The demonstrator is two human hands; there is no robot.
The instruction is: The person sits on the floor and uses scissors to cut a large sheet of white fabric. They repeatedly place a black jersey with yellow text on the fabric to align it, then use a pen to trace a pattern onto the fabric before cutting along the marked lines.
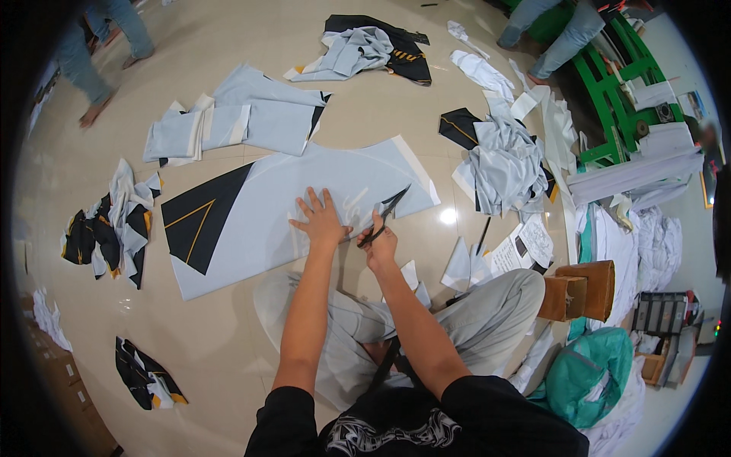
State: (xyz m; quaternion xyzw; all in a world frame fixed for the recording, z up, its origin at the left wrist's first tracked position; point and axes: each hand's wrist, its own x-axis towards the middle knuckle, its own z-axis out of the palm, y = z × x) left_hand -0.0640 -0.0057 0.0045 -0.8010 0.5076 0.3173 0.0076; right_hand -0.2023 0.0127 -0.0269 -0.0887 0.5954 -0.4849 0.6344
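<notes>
A large light grey fabric piece (pixel 266 206) lies spread on the tiled floor before my crossed legs. Its left end carries a black panel (pixel 205 217) with yellow lines. My left hand (pixel 320 219) rests flat on the middle of the cloth, fingers spread. To its right, my right hand (pixel 380 244) grips the handles of a pair of dark scissors (pixel 390 206). The blades point up and to the right, over the fabric near its right end. Whether they are cutting into the cloth I cannot tell.
Folded grey fabric (pixel 236 114) lies just beyond, with crumpled piles (pixel 502 156) to the right and black-and-grey scraps (pixel 114 225) to the left. Paper sheets (pixel 521 247) and a cardboard box (pixel 579 291) are by my right knee. Other people's legs (pixel 84 61) stand at the far corners, near a green frame (pixel 624 99).
</notes>
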